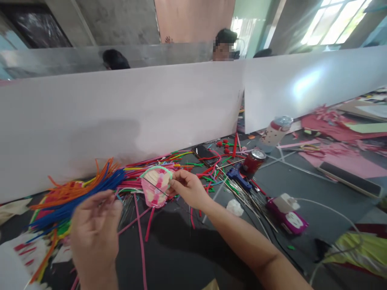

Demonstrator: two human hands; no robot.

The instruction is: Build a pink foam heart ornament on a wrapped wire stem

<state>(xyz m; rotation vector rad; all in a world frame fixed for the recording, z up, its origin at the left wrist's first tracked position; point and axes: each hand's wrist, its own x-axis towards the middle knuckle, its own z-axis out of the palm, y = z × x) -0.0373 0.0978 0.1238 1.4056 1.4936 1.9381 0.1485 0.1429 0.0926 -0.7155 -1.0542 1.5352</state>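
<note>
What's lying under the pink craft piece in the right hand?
Pink sticks show below the piece; the spot directly beneath it is covered, so what lies there can't be seen.

Pink pipe-cleaner craft (156,187), green-rimmed, tapering, held up

The red can (253,162) is glossy metal; the blue strands (104,182) seem matt plastic.

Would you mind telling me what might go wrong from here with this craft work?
The pink paper piece, pinched at its edge by the right hand, might slip into the tangle of coloured strips. The red can stands among loose sticks and might tip if bumped. The white cable beside the pink power socket could snag an arm.
</note>
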